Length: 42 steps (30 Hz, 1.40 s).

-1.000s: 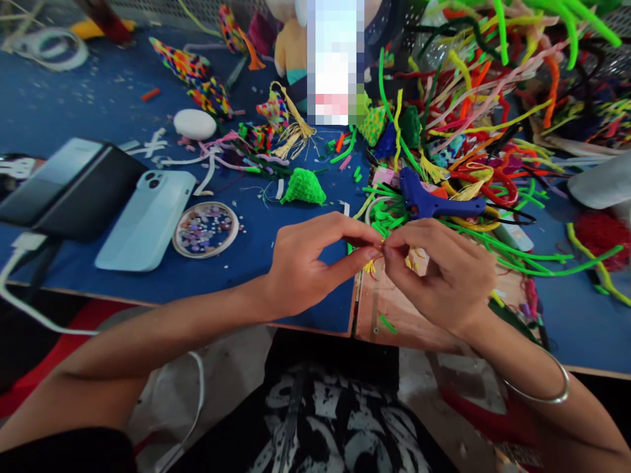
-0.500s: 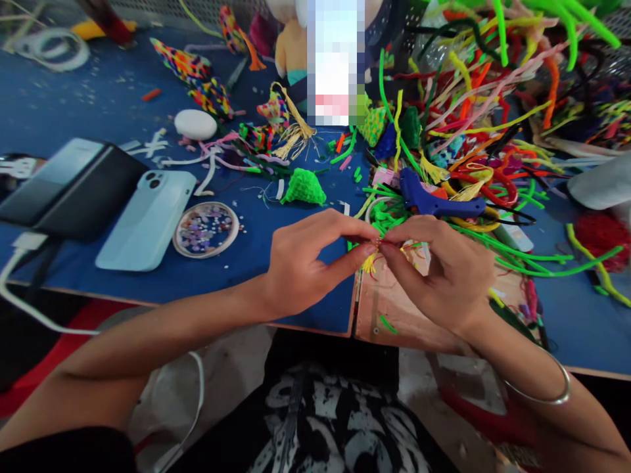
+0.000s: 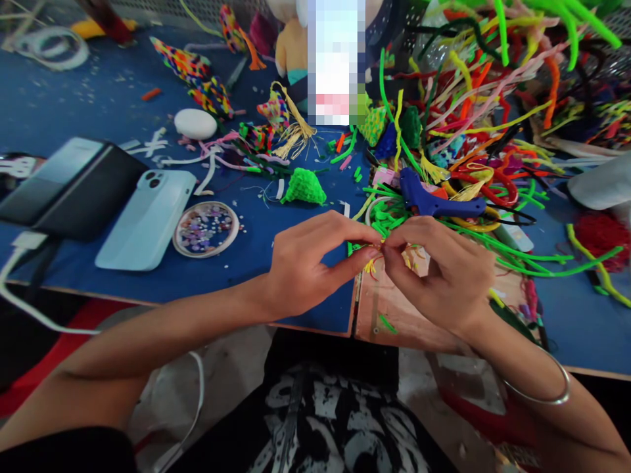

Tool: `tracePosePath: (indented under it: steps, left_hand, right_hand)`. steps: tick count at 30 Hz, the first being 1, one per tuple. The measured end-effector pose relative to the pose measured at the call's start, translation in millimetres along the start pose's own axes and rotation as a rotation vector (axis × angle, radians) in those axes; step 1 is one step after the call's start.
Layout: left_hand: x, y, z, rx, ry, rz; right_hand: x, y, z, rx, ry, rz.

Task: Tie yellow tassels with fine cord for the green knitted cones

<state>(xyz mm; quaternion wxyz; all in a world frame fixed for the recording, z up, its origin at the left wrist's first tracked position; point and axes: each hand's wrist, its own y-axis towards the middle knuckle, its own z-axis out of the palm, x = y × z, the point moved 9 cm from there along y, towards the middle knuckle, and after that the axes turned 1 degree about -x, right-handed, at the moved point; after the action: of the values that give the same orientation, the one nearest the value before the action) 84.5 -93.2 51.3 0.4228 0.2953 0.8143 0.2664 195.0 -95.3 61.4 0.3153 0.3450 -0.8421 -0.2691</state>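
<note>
Left hand [image 3: 305, 269] & right hand [image 3: 444, 276] meet fingertip to fingertip, both pinching a tiny yellow tassel [image 3: 369, 265] held over the table [image 3: 73, 98] edge, just in front of the glue gun [image 3: 434, 200]. Looks like you're mid-twist on its top w/ thread. Next move prob needs a firm pinch, small turns, no fraying.
</note>
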Motion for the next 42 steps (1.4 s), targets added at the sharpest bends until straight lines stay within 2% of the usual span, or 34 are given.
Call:
tracePosePath:
  steps: [13, 22, 29, 33, 42]
  left_hand:
    - [1, 0, 1.4, 0.011, 0.007, 0.004]
    - [3, 2, -3.1, -0.017, 0.002, -0.031]
    - [4, 1, -0.8, 0.004, -0.014, -0.054]
    - [4, 1, -0.1, 0.013, -0.016, -0.058]
    - [2, 1, -0.8, 0.015, -0.033, -0.046]
  right_hand:
    - [-8, 1, 3, 0.050, 0.084, 0.086]
    - [-23, -7, 14, 0.075, 0.351, 0.243]
    - [-8, -7, 4, -0.049, 0.147, 0.070]
    - [-2, -7, 2, -0.072, 0.075, -0.029]
    - [3, -6, -1, -0.065, 0.002, -0.059]
